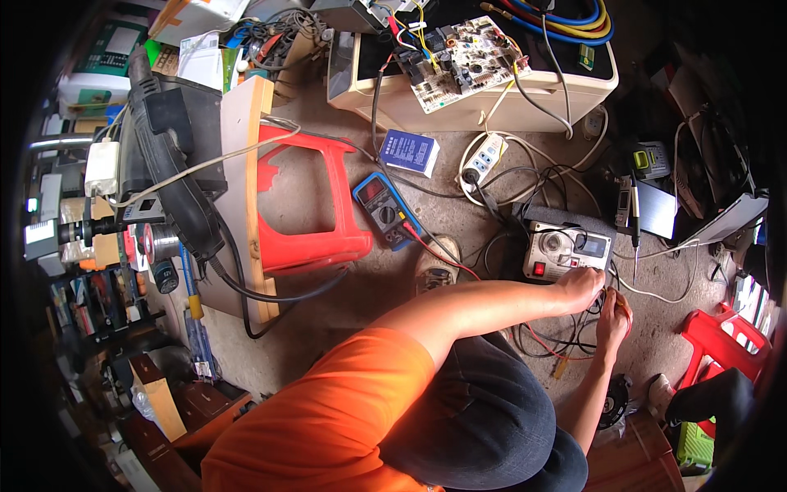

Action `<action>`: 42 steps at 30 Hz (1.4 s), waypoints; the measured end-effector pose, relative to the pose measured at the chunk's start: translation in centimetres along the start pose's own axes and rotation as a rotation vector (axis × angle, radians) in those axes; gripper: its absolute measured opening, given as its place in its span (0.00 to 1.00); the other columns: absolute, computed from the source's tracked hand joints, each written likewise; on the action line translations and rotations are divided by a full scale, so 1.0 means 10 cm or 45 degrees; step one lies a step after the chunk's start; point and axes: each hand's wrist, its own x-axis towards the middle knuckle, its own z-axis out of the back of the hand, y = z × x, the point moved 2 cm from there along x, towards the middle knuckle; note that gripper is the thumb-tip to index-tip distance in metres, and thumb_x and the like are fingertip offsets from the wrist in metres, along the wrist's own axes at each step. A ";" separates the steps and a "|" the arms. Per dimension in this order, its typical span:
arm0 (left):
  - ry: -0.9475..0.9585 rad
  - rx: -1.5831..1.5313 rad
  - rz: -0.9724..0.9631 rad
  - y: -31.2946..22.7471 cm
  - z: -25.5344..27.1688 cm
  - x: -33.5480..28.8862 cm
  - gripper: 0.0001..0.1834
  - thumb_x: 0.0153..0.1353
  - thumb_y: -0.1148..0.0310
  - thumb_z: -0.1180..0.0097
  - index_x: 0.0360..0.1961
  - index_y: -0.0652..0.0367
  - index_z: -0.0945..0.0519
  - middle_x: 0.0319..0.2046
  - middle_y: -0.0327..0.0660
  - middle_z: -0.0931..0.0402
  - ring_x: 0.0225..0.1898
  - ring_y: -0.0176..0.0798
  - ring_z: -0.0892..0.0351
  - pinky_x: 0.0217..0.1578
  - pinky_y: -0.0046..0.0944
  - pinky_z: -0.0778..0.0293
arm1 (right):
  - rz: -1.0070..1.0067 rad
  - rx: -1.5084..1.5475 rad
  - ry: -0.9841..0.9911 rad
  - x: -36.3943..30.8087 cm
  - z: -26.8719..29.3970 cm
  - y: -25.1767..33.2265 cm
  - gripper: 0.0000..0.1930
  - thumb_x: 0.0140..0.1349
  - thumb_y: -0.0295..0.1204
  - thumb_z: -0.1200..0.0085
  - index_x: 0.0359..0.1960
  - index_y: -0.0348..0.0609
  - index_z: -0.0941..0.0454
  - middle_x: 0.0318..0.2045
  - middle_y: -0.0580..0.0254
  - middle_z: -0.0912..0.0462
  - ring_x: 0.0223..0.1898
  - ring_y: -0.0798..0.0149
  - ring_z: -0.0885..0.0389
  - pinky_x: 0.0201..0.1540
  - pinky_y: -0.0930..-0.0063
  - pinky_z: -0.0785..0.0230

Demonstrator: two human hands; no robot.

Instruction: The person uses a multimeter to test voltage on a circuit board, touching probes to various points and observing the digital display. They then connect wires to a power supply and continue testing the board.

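My left hand (582, 289) is closed at the front right corner of a white control box (568, 251) with a large dial, a small display and a red switch. Just beside it, my right hand (612, 321) is also closed, its fingertips almost meeting the left's. Dark thin cable shows between the fingers, but what each hand grips is too small to make out. A red wire (539, 338) loops among black cables below the hands. Farther left, a blue-edged multimeter (387, 211) lies on the floor with a red lead running toward my left arm.
A white power strip (489, 157) with a plug sits amid coiled cables. A circuit board (463, 61) rests on a beige case (508, 102). Near the multimeter are a blue box (408, 152) and a red stool (328, 197) on its side. Another person's leg (713, 403) shows at lower right.
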 end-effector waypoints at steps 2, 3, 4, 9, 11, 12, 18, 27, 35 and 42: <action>0.001 0.016 -0.020 -0.02 0.01 0.00 0.09 0.62 0.73 0.42 0.34 0.71 0.26 0.21 0.59 0.21 0.25 0.60 0.16 0.28 0.53 0.20 | -0.005 -0.031 0.007 0.00 0.01 0.01 0.15 0.75 0.34 0.48 0.45 0.32 0.16 0.38 0.49 0.11 0.39 0.60 0.12 0.45 0.69 0.22; 0.008 0.012 -0.026 -0.04 0.04 -0.01 0.09 0.63 0.73 0.43 0.34 0.71 0.26 0.21 0.59 0.21 0.25 0.60 0.16 0.28 0.53 0.20 | 0.016 -0.015 -0.020 0.01 0.01 -0.02 0.15 0.75 0.34 0.48 0.45 0.32 0.16 0.37 0.49 0.11 0.38 0.60 0.12 0.44 0.69 0.22; 0.015 0.007 -0.033 -0.07 0.06 0.00 0.09 0.63 0.73 0.43 0.34 0.71 0.26 0.21 0.59 0.21 0.25 0.60 0.16 0.27 0.53 0.20 | 0.038 0.000 -0.047 0.01 0.00 -0.06 0.15 0.75 0.34 0.48 0.45 0.32 0.16 0.37 0.49 0.11 0.37 0.61 0.13 0.43 0.69 0.23; 0.135 0.496 -0.352 -0.07 0.02 0.05 0.08 0.66 0.71 0.50 0.35 0.68 0.24 0.20 0.55 0.20 0.25 0.54 0.14 0.26 0.50 0.19 | 0.099 -0.118 -0.065 0.01 0.01 0.13 0.17 0.75 0.37 0.47 0.41 0.32 0.16 0.29 0.50 0.12 0.29 0.63 0.16 0.35 0.66 0.25; 0.152 0.616 -0.442 -0.05 0.03 0.08 0.09 0.66 0.70 0.50 0.35 0.67 0.24 0.21 0.53 0.19 0.25 0.51 0.14 0.25 0.47 0.18 | 0.092 -0.174 -0.200 -0.04 0.03 0.30 0.17 0.75 0.38 0.47 0.40 0.33 0.16 0.27 0.51 0.13 0.27 0.64 0.18 0.33 0.66 0.26; 0.173 0.551 -0.404 -0.10 0.09 0.11 0.09 0.65 0.70 0.50 0.36 0.66 0.24 0.21 0.52 0.19 0.25 0.51 0.13 0.25 0.47 0.18 | 0.081 -0.206 -0.276 -0.06 0.06 0.33 0.17 0.75 0.38 0.47 0.40 0.33 0.16 0.26 0.52 0.14 0.26 0.65 0.18 0.33 0.66 0.26; 0.303 0.639 -0.534 -0.36 0.31 0.09 0.12 0.68 0.65 0.47 0.37 0.66 0.22 0.23 0.53 0.18 0.26 0.53 0.13 0.28 0.48 0.16 | 0.100 -0.217 -0.322 0.02 0.34 0.39 0.18 0.76 0.41 0.48 0.43 0.35 0.17 0.25 0.58 0.16 0.27 0.68 0.21 0.32 0.70 0.28; -0.055 -0.413 -0.337 -0.71 2.16 -0.70 0.08 0.65 0.66 0.37 0.41 0.58 0.16 0.35 0.44 0.14 0.34 0.41 0.15 0.37 0.40 0.21 | 0.148 0.497 -0.465 -0.65 0.83 1.24 0.12 0.76 0.32 0.48 0.47 0.33 0.21 0.30 0.61 0.18 0.31 0.72 0.23 0.38 0.76 0.29; -1.183 -0.361 -0.305 -0.69 3.03 -1.41 0.09 0.68 0.77 0.40 0.47 0.67 0.21 0.34 0.40 0.17 0.32 0.27 0.20 0.34 0.29 0.24 | 0.669 0.670 -0.053 -0.34 0.61 2.83 0.13 0.74 0.23 0.51 0.55 0.28 0.23 0.37 0.55 0.17 0.36 0.68 0.20 0.43 0.76 0.28; -1.590 -0.064 -0.136 -0.28 3.36 -1.46 0.10 0.65 0.77 0.40 0.47 0.66 0.20 0.36 0.47 0.17 0.33 0.37 0.16 0.35 0.35 0.23 | 1.324 0.366 0.202 0.16 -0.09 4.06 0.14 0.61 0.13 0.44 0.49 0.31 0.20 0.35 0.48 0.16 0.34 0.58 0.15 0.39 0.72 0.23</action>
